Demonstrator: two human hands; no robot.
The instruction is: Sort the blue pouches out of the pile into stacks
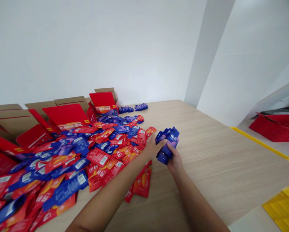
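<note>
A bundle of blue sachets (173,137) is held above the table, right of the big pile. My left hand (152,147) grips its left side, fingers closed on the sachets. From below and the right, my right hand (175,159) clasps the same bundle, thumb across the front. Red sachets (142,184) lie on the wood below my left forearm. Further left spreads a heap of mixed red and blue sachets (98,156), partly covered by that forearm.
Open red cartons (66,116) line the back left against the wall. Two rows of blue sachets (141,107) lie at the table's far side. Beyond the right edge are yellow floor tape (260,143), a red container (277,127) and a yellow crate (283,207).
</note>
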